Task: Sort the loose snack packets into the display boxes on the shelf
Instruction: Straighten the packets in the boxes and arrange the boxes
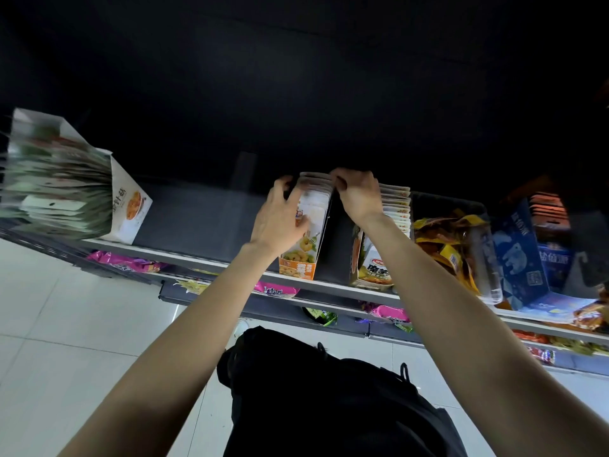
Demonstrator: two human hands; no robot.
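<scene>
Head view: both bare arms reach up to a grey metal shelf (197, 222). The left hand (283, 219) lies with fingers spread and lightly bent against the left side of an orange-and-white cardboard display box (304, 255), which stands at the shelf's front edge. The right hand (357, 194) curls its fingers over the top edges of the white snack packets (316, 192) standing upright in that box, pinching them at the back. Just to the right stands a second display box with yellow-green print (374, 268), a row of white packets (397, 206) packed in it. Further right sit a clear plastic tub of orange wrappers (461, 245) and a blue carton (520, 258). Well apart at the far left, a white box of green packets (128, 206) is blurred.
</scene>
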